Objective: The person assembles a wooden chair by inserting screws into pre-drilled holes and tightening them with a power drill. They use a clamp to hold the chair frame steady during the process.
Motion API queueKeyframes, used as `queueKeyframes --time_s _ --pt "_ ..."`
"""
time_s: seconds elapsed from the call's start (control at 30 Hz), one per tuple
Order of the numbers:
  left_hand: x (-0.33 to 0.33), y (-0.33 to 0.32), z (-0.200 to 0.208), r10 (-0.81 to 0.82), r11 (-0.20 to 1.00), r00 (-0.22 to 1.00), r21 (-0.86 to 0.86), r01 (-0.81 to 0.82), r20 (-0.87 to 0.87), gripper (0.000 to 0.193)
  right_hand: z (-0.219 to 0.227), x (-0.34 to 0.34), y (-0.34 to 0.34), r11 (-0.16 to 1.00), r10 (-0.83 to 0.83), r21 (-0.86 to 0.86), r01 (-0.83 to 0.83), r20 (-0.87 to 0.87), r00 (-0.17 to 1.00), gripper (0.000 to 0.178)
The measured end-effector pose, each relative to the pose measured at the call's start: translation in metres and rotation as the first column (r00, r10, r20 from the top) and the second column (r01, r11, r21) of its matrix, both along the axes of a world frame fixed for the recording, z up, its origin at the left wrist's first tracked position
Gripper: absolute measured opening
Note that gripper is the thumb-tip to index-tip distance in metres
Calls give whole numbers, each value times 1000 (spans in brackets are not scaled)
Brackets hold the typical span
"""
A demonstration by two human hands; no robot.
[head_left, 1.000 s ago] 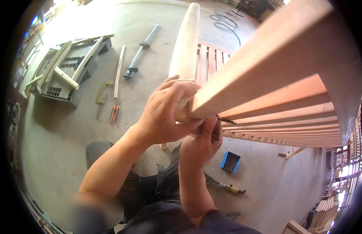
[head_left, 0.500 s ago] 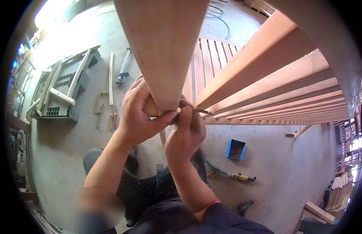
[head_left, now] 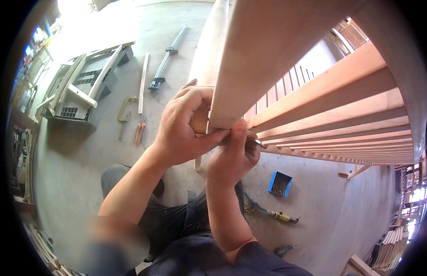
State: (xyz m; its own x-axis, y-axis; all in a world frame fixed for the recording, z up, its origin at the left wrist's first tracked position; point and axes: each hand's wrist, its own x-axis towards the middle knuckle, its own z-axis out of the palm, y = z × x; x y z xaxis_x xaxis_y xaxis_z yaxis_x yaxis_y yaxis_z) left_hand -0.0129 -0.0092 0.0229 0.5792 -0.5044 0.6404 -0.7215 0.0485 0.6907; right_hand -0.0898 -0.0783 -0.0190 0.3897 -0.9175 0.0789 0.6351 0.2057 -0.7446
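Observation:
A broad pale wooden board (head_left: 264,60) slants across the upper middle, its near end close to my hands. My left hand (head_left: 181,126) is closed around the wood at that end, its thumb reaching under the corner toward my right hand. Just below the corner, my right hand (head_left: 234,154) is closed, thumb up, with a slim metal piece (head_left: 260,143) jutting from its fingers on the right. The kind of metal piece cannot be made out. To the right runs a slatted wooden frame (head_left: 333,96), its nearest slat end beside my right hand.
On the floor at left lie a bar clamp (head_left: 165,62), a wooden strip (head_left: 143,83), a C-clamp (head_left: 126,110) and orange-handled pliers (head_left: 140,132). A dark crate (head_left: 68,112) bears wooden parts. At right are a blue box of screws (head_left: 280,184), a yellow air tool (head_left: 283,217) and a drill (head_left: 284,250).
My view has shifted, so the board now leans to the right and the floor tools show more fully. Both hands stay together at the board's end, the right one turned slightly.

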Motion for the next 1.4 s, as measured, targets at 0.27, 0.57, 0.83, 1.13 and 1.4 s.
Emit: queueKeyframes --time_s 0.27,0.57,0.83,1.13,1.4 --pt "11 6 2 -33 997 985 73 21 169 51 0 -12 -7 988 117 -106 -114 24 993 34" --pt "18 8 6 -99 993 966 84 81 238 56 -3 -21 -16 980 186 -58 -191 -82 979 30" --pt "22 9 5 -90 994 961 84 70 262 53 2 -18 -11 975 201 -91 -201 -7 980 27" --pt "3 -1 15 -19 989 980 149 -11 199 41 -12 -31 -20 990 109 -93 -105 44 993 29" --pt "-5 -2 -3 66 982 998 174 -67 14 49 -147 -151 -95 987 155 22 -159 -385 910 26"
